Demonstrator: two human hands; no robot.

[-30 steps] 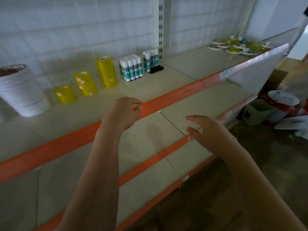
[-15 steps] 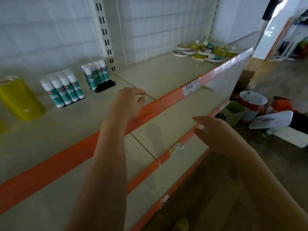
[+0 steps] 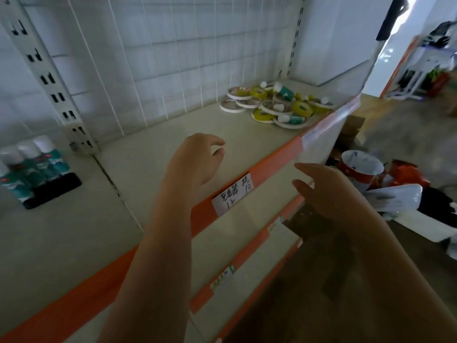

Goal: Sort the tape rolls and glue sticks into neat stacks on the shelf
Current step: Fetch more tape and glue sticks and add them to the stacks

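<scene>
Hands: left [image 3: 195, 164] & right [image 3: 329, 191] loose, empty, over shelf [image 3: 153, 169]; glue sticks [image 3: 37, 164] upright in black tray [image 3: 54, 189].

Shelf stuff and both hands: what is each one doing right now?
left hand: empty, fingers loosely curled, over the shelf.
right hand: empty, fingers relaxed, beside the orange edge.
pile of tape rolls: jumbled, unsorted, far right.
loose glue sticks: lying in the pile.
standing glue sticks: upright, capped, grouped.
shelf: mostly bare.

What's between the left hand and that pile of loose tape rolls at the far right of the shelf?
Only bare shelf. In the head view nothing lies between the left hand and the pile of tape rolls; the hand holds nothing.
</scene>
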